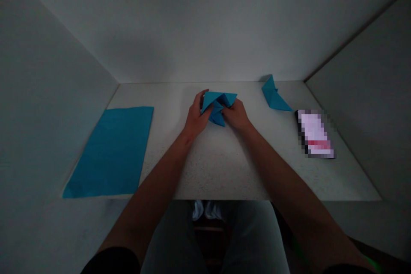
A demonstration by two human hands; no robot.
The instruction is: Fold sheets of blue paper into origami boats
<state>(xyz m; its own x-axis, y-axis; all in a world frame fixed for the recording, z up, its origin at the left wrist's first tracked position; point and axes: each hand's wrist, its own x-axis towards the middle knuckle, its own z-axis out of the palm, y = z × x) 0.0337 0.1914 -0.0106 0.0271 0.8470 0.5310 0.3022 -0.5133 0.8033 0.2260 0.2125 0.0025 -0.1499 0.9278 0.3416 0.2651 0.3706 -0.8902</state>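
Between my two hands is a piece of folded blue paper (215,97), held just above the middle of the table. It has a wide upper edge, pointed corners and a lower flap hanging toward me. My left hand (196,114) grips its left side, thumb in front and fingers behind. On the other side, my right hand (236,114) closes on the lower right part, with its fingertips partly hidden by the folds. A second folded blue paper shape (275,95) with pointed ends rests near the wall, right of my hands.
Flat blue paper (117,150) lies on the left of the pale table (221,171), reaching its front edge. A phone (316,135) with a lit, blurred screen lies at the right. Walls (205,25) enclose the table at the back and both sides.
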